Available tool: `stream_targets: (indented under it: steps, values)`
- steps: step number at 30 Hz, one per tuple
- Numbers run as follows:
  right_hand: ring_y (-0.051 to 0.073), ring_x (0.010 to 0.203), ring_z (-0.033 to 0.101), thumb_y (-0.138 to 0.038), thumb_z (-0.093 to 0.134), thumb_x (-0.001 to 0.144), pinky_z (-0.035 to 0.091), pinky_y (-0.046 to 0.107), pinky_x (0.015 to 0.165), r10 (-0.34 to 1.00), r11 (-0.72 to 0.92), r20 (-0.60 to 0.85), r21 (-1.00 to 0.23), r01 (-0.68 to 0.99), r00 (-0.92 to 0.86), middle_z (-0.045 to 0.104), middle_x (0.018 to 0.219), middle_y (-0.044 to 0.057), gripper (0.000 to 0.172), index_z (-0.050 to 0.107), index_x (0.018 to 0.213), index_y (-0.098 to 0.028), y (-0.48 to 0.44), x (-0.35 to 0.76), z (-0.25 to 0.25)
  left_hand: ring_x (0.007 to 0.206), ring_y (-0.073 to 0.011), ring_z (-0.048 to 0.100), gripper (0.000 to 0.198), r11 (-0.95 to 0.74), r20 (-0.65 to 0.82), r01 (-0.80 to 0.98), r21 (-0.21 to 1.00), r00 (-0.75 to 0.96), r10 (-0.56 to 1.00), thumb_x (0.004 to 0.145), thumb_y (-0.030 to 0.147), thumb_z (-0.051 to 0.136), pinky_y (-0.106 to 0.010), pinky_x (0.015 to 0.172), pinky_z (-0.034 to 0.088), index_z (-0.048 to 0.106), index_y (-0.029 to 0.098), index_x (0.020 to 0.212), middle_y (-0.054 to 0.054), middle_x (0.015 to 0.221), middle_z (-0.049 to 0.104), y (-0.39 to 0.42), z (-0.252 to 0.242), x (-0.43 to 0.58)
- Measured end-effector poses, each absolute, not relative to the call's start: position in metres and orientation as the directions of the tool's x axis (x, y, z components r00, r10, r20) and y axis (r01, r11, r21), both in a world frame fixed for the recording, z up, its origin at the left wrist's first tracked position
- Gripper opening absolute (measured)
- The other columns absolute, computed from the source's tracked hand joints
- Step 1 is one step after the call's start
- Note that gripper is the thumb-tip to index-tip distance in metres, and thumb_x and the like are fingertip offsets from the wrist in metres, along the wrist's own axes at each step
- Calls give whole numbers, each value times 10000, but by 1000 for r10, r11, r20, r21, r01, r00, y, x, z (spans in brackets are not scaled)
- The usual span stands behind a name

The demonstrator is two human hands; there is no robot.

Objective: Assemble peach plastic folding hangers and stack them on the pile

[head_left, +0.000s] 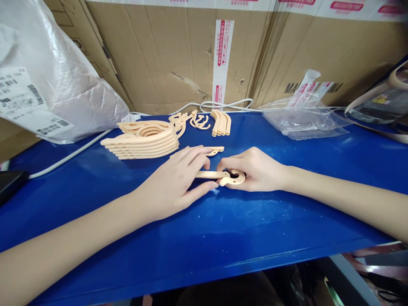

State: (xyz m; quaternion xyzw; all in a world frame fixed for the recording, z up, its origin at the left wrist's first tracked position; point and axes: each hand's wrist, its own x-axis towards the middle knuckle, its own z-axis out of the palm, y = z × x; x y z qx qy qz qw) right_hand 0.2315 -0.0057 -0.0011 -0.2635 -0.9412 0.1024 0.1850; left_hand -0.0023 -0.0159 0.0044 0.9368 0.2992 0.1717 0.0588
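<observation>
My left hand is closed around a flat beige plastic hanger arm, whose far part is hidden under the palm. At the right end of this arm sits a curved beige hanger hook, gripped by my right hand. The two parts meet between my hands, low over the blue table; whether they are locked together I cannot tell. Just behind my left fingers lies another beige hanger piece, partly covered. A stack of beige hanger arms stands to the left of it.
Loose hooks and several short curved beige bars lie at the back of the blue table. A white cable runs along the rear and left. Cardboard boxes, a silvery parcel, a clear plastic bag and a clear jug surround them.
</observation>
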Motion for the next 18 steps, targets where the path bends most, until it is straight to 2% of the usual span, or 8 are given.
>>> stream_targets:
  steps: [3,7,12,18]
  values:
    - [70,490,412,-325,582,884,274,205,518,528,842,292,-299,448,-798,579,639,-35,173,638,887,-161,-6,231,-1,1321,-239,416,199,-816,223,512,268,791,569,984,380,442,-442,1095,358,493,201,915,-109,1346,515,-15,6,-2]
    - [72,487,390,-389,581,895,272,204,519,545,830,279,-317,460,-791,552,626,-41,229,645,900,-169,-5,231,-2,1276,-246,446,204,-796,181,535,284,785,592,995,360,415,-463,1060,380,459,208,867,-100,1301,526,-14,7,-2]
    - [69,488,375,-430,554,917,273,209,526,546,826,285,-339,450,-788,533,611,-46,283,648,899,-164,-5,231,-2,1265,-250,455,194,-790,170,553,265,780,602,1000,359,404,-518,1075,345,443,213,879,-94,1296,527,-14,6,-3]
    - [71,491,410,-449,537,930,272,212,520,590,796,273,-355,491,-760,548,613,-42,308,653,904,-164,-4,231,-1,1301,-237,416,148,-779,157,562,277,774,614,1002,306,360,-521,1106,307,465,215,952,-107,1355,486,-15,6,-3]
